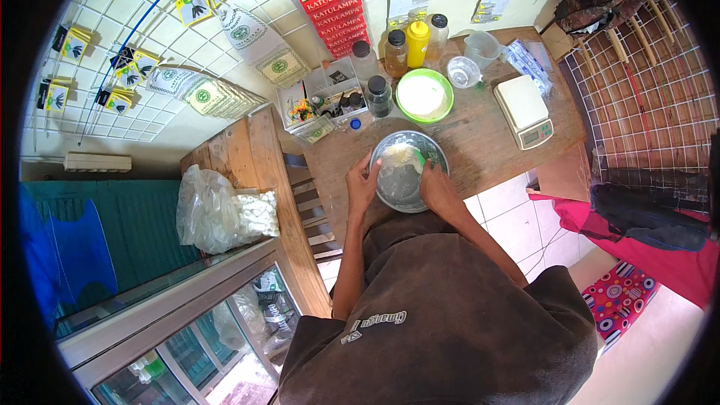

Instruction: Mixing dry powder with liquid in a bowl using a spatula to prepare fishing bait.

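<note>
A round grey metal bowl (400, 188) stands at the near edge of a wooden table, holding a pale crumbly mix (399, 156) towards its far side. My left hand (361, 183) grips the bowl's left rim, thumb on top. In my right hand (440, 188), over the right rim, is a green utensil (419, 157) whose end touches the mix; its exact kind is hidden. Just beyond the bowl sits a green-rimmed bowl (425, 95) with white powder.
Dark-lidded jars (379, 98), a yellow squeeze bottle (417, 45), a clear plastic cup (464, 72) and a plastic jug (482, 49) line the back. A digital scale (523, 109) stands right, a divided plastic box (332, 93) left. A blue cap (355, 124) lies near the box.
</note>
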